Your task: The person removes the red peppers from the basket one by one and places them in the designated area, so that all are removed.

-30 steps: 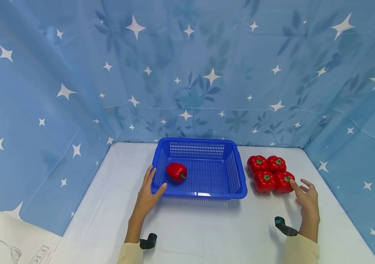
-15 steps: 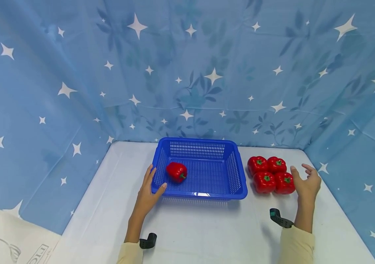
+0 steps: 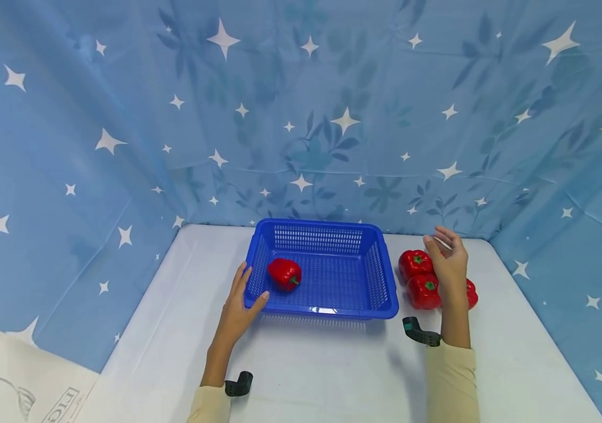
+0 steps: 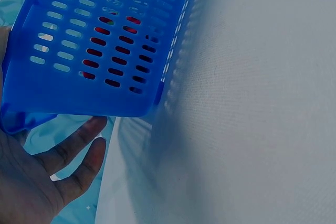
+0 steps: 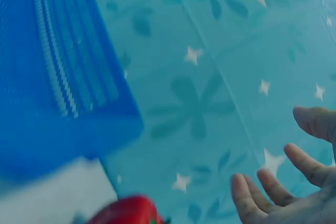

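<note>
A blue slotted plastic basket [image 3: 327, 279] stands at the back centre of the table. Inside, toward its left, lies a red bell pepper [image 3: 284, 274]. My left hand [image 3: 235, 314] touches the basket's near left corner, fingers spread along the side and thumb at the front rim; the left wrist view shows its fingers [image 4: 79, 142] fairly straight. To the right of the basket several red bell peppers [image 3: 424, 291] sit clustered. Over the back of that cluster hovers my right hand [image 3: 449, 264], holding nothing, its fingers spread; the hand and forearm partly hide the right-hand peppers.
A white-covered table [image 3: 327, 370] carries everything. Blue star-patterned curtain [image 3: 301, 117] closes off the back and both sides. Printed cream cloth [image 3: 20, 376] shows at the lower left.
My right hand has lifted off the near right pepper and moved up, then left to above the back of the cluster. The left hand stays at the basket corner.
</note>
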The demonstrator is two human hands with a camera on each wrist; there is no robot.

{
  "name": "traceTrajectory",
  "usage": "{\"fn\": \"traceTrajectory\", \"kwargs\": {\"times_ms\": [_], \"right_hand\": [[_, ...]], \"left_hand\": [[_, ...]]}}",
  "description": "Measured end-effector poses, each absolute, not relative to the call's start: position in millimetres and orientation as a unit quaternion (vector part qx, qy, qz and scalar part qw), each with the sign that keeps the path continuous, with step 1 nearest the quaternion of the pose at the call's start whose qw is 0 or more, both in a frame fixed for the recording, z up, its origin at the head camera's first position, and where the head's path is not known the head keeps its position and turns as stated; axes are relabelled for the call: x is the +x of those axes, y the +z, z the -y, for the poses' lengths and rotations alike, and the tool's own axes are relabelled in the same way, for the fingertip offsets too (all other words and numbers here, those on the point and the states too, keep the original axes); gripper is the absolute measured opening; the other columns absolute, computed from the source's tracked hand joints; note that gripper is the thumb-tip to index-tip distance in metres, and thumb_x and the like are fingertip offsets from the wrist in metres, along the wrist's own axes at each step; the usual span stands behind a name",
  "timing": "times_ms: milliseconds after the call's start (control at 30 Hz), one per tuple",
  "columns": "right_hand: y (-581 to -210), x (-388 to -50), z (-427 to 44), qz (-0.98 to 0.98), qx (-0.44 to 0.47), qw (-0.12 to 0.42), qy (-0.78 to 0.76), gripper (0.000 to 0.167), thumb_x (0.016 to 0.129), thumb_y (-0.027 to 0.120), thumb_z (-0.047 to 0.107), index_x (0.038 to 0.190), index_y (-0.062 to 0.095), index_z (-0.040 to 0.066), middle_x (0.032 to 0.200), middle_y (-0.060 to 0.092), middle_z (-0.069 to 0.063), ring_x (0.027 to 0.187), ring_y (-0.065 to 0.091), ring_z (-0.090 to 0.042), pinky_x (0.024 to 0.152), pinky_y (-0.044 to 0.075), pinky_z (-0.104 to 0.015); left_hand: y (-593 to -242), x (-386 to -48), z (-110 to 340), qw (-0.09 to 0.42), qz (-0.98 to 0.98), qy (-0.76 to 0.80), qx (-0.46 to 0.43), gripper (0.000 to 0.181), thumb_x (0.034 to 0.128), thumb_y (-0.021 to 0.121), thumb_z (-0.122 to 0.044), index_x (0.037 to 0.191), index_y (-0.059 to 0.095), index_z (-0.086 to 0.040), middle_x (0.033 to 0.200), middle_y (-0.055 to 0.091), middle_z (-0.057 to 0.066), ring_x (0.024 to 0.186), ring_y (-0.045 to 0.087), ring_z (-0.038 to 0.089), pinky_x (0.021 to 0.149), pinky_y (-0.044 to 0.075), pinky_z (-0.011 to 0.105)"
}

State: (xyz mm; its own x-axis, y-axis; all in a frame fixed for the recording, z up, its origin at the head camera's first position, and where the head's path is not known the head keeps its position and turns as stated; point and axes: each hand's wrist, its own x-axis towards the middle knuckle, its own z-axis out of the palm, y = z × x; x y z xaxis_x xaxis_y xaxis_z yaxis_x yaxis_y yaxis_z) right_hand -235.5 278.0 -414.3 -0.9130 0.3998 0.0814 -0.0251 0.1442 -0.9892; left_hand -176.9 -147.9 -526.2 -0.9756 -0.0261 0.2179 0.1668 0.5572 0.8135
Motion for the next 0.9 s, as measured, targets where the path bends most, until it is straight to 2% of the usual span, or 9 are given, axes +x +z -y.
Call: {"fn": "traceTrajectory", "kwargs": {"times_ms": [67,167,300,433,567,667,767,833,900], "right_hand": [[-410.6,-239.7,-269.6,0.727,-0.077,0.14,0.668,0.06,0.093,0.066,0.031,0.146,0.042,0.015,0.144,0.043,-0.011,0.123,0.053,-0.017,0.095,0.051,-0.023],[-404.8,-247.5,-256.8,0.717,-0.011,0.096,0.691,0.065,0.094,0.066,0.027,0.149,0.036,0.01,0.143,0.039,-0.015,0.12,0.052,-0.017,0.088,0.053,-0.02],[-399.8,-258.9,-239.3,0.731,0.039,0.026,0.681,0.067,0.095,0.063,0.029,0.152,0.03,0.013,0.149,0.034,-0.017,0.13,0.046,-0.027,0.093,0.051,-0.03],[-397.7,-270.7,-222.6,0.728,0.069,-0.048,0.68,0.064,0.097,0.061,0.029,0.151,0.03,0.015,0.148,0.035,-0.016,0.126,0.05,-0.023,0.096,0.05,-0.037],[-397.4,-280.8,-207.1,0.693,0.095,-0.118,0.705,0.057,0.1,0.057,0.024,0.15,0.031,0.014,0.146,0.036,-0.015,0.122,0.055,-0.018,0.102,0.046,-0.048],[-399.4,-288.5,-195.3,0.665,0.105,-0.163,0.721,0.055,0.101,0.053,0.019,0.15,0.029,0.011,0.151,0.031,-0.021,0.132,0.05,-0.03,0.106,0.04,-0.056],[-402.3,-297.1,-183.2,0.646,0.1,-0.203,0.729,0.056,0.101,0.052,0.017,0.151,0.027,0.011,0.155,0.026,-0.024,0.141,0.037,-0.042,0.109,0.035,-0.061],[-403.8,-302.3,-175.8,0.637,0.092,-0.225,0.731,0.058,0.101,0.053,0.016,0.152,0.025,0.011,0.155,0.025,-0.024,0.143,0.03,-0.046,0.11,0.031,-0.064],[-405.0,-307.2,-169.0,0.636,0.08,-0.243,0.728,0.059,0.1,0.055,0.017,0.151,0.026,0.013,0.155,0.026,-0.021,0.143,0.03,-0.046,0.11,0.029,-0.065]], "left_hand": [[-526.6,-176.6,147.2,0.103,0.877,-0.469,-0.04,0.08,0.0918,0.06,-0.051,0.156,0.025,-0.018,0.166,0.011,-0.005,0.151,0.018,0.031,0.113,0.028,0.058],[-527.2,-176.5,146.7,0.102,0.876,-0.47,-0.038,0.08,0.092,0.06,-0.052,0.156,0.025,-0.019,0.165,0.01,-0.006,0.151,0.018,0.03,0.113,0.028,0.058],[-527.1,-176.5,147.1,0.101,0.876,-0.469,-0.037,0.08,0.092,0.06,-0.052,0.156,0.025,-0.019,0.165,0.01,-0.007,0.151,0.019,0.03,0.113,0.029,0.058],[-527.3,-176.6,147.3,0.101,0.875,-0.471,-0.039,0.081,0.0918,0.06,-0.051,0.156,0.024,-0.019,0.166,0.01,-0.005,0.151,0.019,0.032,0.112,0.029,0.059],[-527.9,-177.7,147.1,0.098,0.874,-0.474,-0.041,0.08,0.0918,0.06,-0.051,0.156,0.025,-0.018,0.166,0.01,-0.006,0.151,0.019,0.032,0.112,0.029,0.06],[-528.5,-178.1,147.2,0.098,0.875,-0.473,-0.04,0.08,0.0918,0.06,-0.051,0.156,0.025,-0.019,0.166,0.01,-0.006,0.151,0.019,0.032,0.112,0.029,0.06],[-529.2,-177.7,147.7,0.102,0.875,-0.471,-0.041,0.08,0.0918,0.061,-0.05,0.156,0.025,-0.018,0.166,0.01,-0.003,0.151,0.019,0.033,0.111,0.029,0.061],[-529.0,-177.3,147.9,0.103,0.875,-0.472,-0.042,0.08,0.0917,0.061,-0.05,0.156,0.025,-0.018,0.166,0.011,-0.004,0.151,0.02,0.033,0.111,0.029,0.06],[-528.6,-177.3,148.2,0.103,0.875,-0.472,-0.042,0.08,0.0917,0.061,-0.05,0.156,0.025,-0.018,0.166,0.011,-0.004,0.151,0.02,0.032,0.111,0.029,0.061]]}}
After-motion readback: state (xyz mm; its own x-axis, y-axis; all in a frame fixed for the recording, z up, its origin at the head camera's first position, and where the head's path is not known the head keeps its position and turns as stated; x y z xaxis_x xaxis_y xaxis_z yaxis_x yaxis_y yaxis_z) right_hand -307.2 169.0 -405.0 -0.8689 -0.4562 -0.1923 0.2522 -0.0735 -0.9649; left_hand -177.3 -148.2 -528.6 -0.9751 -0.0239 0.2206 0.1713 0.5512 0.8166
